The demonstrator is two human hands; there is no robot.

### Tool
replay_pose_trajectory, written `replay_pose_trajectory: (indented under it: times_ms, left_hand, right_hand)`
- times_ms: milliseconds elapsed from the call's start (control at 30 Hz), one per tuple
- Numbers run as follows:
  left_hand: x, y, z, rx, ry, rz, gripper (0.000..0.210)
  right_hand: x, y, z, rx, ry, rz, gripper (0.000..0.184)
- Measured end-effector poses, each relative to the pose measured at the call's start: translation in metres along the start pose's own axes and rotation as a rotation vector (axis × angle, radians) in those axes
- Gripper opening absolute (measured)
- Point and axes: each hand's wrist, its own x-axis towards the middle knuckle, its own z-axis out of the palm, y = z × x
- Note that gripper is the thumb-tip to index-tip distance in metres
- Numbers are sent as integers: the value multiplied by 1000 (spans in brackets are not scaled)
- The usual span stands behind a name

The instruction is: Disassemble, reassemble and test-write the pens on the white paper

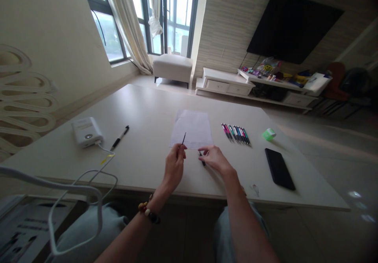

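White table (pixel 141 113) fills the foreground; with the hands as clock centre, a sheet of paper (pixel 191 125) lies at twelve. The left hand (pixel 174 164) pinches a thin dark stick (pixel 183 138), perhaps a refill; the right hand's (pixel 217 159) fingertips seem closed on a dark pen piece (pixel 203 162). Judging by these, one pen is apart and not joined, while the row of pens (pixel 235 134) at two o'clock and a lone pen (pixel 120 137) at ten look whole.

Daylight from the blown-out windows (pixel 181 4) leaves soft glare on the table (pixel 130 105); the right side dims.
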Motion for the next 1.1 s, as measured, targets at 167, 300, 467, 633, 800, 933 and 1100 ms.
replay_pose_trajectory:
  times_ms: [167, 300, 467, 633, 800, 933, 1100]
  left_hand:
    - [-1, 1, 0, -15, -18, -17, 28]
    - [-2, 0, 0, 10, -23, -29, 28]
    - [-3, -3, 1, 23, -38, -25, 28]
    - [-4, -7, 3, 30, -53, -22, 28]
    - [-5, -10, 5, 49, -69, -17, 29]
    - [-7, -10, 7, 76, -91, -38, 28]
    - [-8, -10, 10, 111, -130, -42, 27]
  right_hand:
    - [-2, -4, 9, -19, -17, -9, 21]
    - [-2, -10, 11, -54, 29, -11, 13]
    - [0, -10, 14, -175, 98, -41, 16]
    - [1, -14, 21, -140, 124, -47, 12]
    - [5, -22, 25, 114, 197, -53, 8]
    - [7, -31, 14, 491, 416, -90, 21]
    - [3, -40, 3, 662, 499, -123, 25]
